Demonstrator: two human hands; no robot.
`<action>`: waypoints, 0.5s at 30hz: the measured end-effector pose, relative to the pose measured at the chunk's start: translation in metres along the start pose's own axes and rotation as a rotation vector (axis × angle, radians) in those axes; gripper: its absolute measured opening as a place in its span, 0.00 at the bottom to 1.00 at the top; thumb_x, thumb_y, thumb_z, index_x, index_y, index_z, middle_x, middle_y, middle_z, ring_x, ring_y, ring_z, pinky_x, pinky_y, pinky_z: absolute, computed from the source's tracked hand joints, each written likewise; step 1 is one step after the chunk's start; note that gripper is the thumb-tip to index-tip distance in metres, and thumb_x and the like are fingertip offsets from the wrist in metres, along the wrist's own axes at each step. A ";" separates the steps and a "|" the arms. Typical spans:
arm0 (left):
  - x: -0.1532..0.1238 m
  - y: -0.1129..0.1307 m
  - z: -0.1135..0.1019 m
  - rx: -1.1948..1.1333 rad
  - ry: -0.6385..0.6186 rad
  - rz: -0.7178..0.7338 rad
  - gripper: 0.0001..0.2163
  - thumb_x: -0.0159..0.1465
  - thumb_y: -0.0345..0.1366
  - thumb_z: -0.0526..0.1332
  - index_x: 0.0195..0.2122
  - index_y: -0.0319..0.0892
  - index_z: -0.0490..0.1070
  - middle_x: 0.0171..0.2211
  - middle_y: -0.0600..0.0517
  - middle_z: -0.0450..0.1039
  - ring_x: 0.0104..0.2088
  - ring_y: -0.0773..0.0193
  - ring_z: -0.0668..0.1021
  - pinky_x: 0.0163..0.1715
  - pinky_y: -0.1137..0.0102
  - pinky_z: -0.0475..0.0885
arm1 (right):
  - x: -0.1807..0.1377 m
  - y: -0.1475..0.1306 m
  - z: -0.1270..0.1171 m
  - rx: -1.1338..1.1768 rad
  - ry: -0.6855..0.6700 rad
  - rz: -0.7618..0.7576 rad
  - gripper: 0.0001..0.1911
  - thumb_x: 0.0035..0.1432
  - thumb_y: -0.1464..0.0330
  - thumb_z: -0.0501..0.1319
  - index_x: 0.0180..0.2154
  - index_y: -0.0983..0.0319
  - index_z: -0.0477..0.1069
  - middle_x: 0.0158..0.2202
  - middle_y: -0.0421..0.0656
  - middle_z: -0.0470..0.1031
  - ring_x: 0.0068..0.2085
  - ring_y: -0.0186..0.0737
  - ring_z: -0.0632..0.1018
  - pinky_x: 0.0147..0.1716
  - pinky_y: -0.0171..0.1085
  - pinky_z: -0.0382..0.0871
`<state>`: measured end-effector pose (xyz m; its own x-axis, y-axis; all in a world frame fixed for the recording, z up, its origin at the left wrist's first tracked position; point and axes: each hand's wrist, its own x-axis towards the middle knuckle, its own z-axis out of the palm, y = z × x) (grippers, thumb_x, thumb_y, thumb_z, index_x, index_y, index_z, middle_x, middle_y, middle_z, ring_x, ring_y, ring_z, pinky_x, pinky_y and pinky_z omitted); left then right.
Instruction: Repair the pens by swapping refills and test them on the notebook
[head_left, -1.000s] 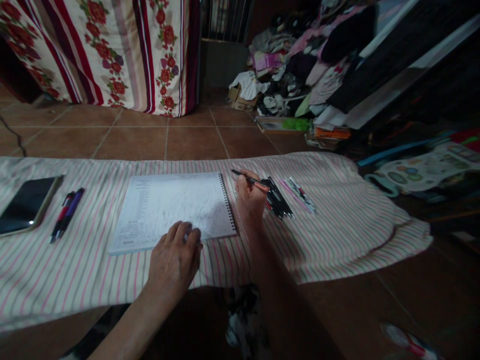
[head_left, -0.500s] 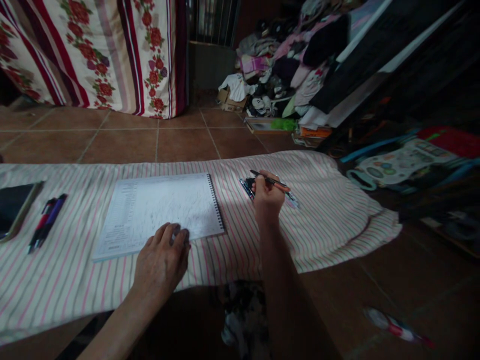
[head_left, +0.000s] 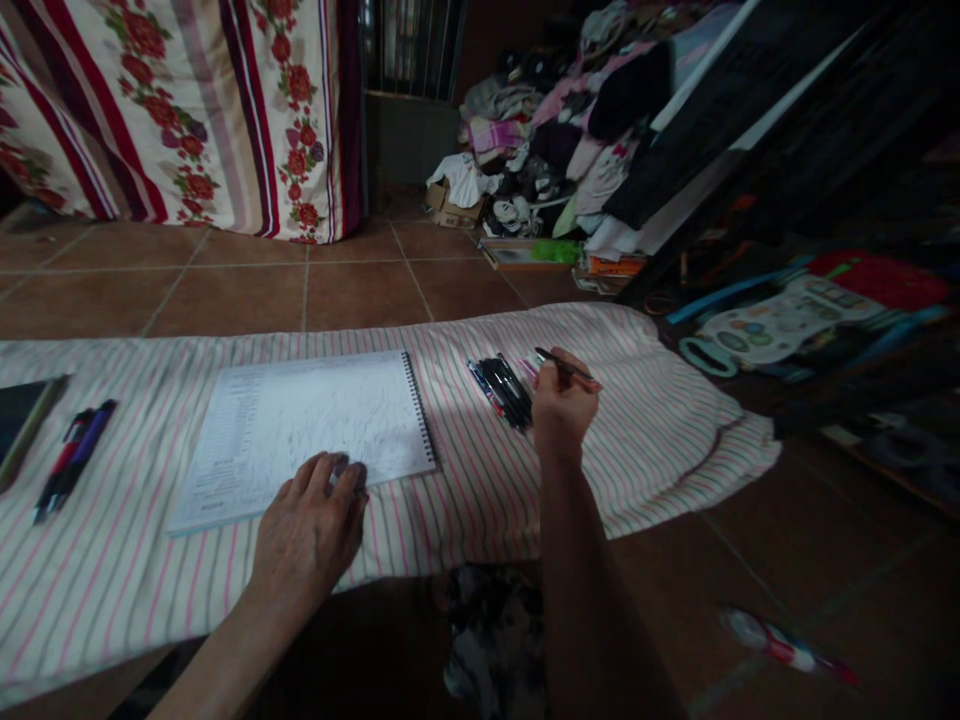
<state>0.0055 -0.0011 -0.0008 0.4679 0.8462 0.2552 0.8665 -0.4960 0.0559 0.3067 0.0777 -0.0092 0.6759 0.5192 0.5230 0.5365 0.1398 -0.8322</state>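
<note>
1. Far left, at 9 o'clock, a dark phone (head_left: 19,425) pokes in at the frame edge. Just right of it lie two pens (head_left: 67,460), one red and one purple, side by side on the striped cloth (head_left: 675,440).
2. Next is the spiral notebook (head_left: 300,430), lying flat with the coil along its right edge and the page covered in faint scribbles.
3. The left hand (head_left: 311,525) is relaxed and flat, gripping nothing. The fingertips rest on the notebook's near edge, and the palm sits on the cloth at 6 o'clock from the page.
4. Right of the notebook there's a bunch of dark pens (head_left: 504,392). Their long axis runs roughly 11 to 5 o'clock, and they lie well apart from the coil.
5. The right hand (head_left: 562,410) is curled closed around a single pen (head_left: 564,366), pinched up near the fingertips. That pen runs about 10 to 4 o'clock over the knuckles, and I can't tell which end is the tip.
6. The key relation is that the bunch sits just beside the right hand at its 9 o'clock, maybe touching, it's too dark to call. The right hand is way nearer to it than the left.
7. Way off at 1 o'clock there's a heap of clothes (head_left: 570,150) on the tiled floor (head_left: 360,290).
</note>
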 end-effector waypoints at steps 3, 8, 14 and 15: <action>0.000 0.000 0.000 0.006 0.000 -0.001 0.11 0.64 0.33 0.54 0.45 0.41 0.70 0.45 0.42 0.72 0.44 0.52 0.74 0.38 0.60 0.74 | 0.003 -0.004 -0.008 -0.172 0.040 -0.091 0.17 0.56 0.62 0.52 0.39 0.66 0.72 0.38 0.52 0.74 0.41 0.46 0.76 0.44 0.46 0.69; 0.001 0.001 0.001 0.006 0.005 -0.001 0.10 0.63 0.33 0.54 0.44 0.41 0.70 0.45 0.43 0.72 0.44 0.52 0.74 0.37 0.60 0.74 | 0.004 -0.005 -0.017 -0.446 0.047 -0.129 0.14 0.56 0.64 0.51 0.33 0.65 0.72 0.39 0.54 0.70 0.43 0.49 0.72 0.47 0.48 0.65; 0.000 -0.001 0.006 0.025 0.053 0.011 0.09 0.62 0.33 0.57 0.44 0.42 0.70 0.44 0.44 0.73 0.43 0.52 0.75 0.36 0.61 0.74 | 0.005 0.003 -0.021 -0.686 -0.039 -0.094 0.17 0.55 0.69 0.49 0.44 0.68 0.70 0.35 0.52 0.70 0.40 0.49 0.70 0.42 0.45 0.63; 0.000 -0.001 0.007 0.028 0.058 0.013 0.09 0.62 0.33 0.57 0.43 0.42 0.70 0.44 0.45 0.73 0.43 0.53 0.75 0.36 0.61 0.74 | 0.005 0.003 -0.022 -0.721 -0.061 -0.097 0.18 0.56 0.69 0.50 0.46 0.67 0.69 0.35 0.51 0.70 0.39 0.49 0.70 0.41 0.44 0.62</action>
<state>0.0055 0.0007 -0.0077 0.4685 0.8267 0.3115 0.8655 -0.5003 0.0259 0.3229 0.0616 -0.0053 0.5901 0.5815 0.5600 0.8064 -0.3915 -0.4433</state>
